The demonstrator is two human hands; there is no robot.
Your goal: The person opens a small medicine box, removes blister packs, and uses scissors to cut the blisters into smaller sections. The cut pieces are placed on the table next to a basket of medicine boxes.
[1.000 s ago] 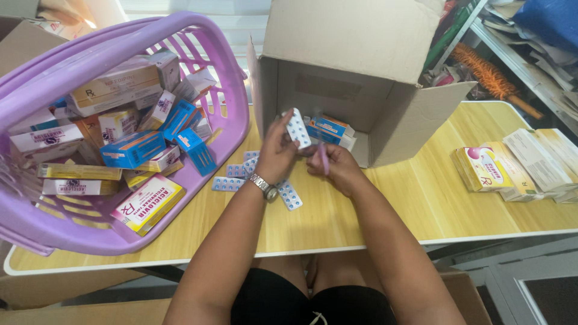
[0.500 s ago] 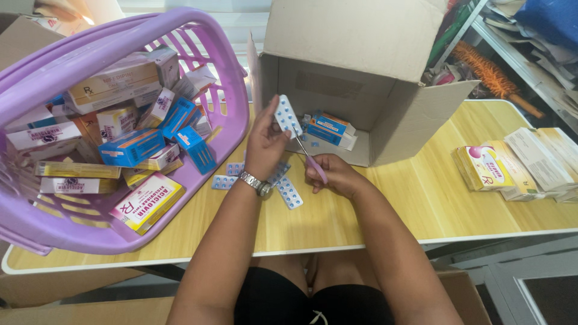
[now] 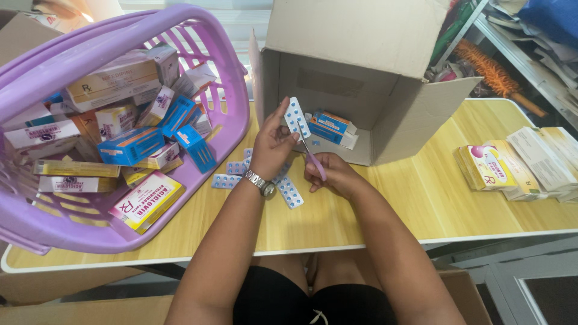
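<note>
One white blister strip of tablets [image 3: 296, 117] is pinched upright in the left hand [image 3: 272, 144], just in front of the open cardboard box [image 3: 361, 66], while the right hand [image 3: 330, 174] is closed round one pair of purple-handled scissors [image 3: 310, 155] whose blades meet the strip. About four more blister pieces [image 3: 290, 192] lie on the yellow table [image 3: 421, 198] under the wrists. One purple basket [image 3: 229, 129] of medicine cartons sits to the left.

glossy foil blister strip [image 3: 297, 117]; matt cardboard box [image 3: 361, 36]; smooth wood-grain table [image 3: 421, 198]; plastic basket [image 3: 90, 48].
</note>
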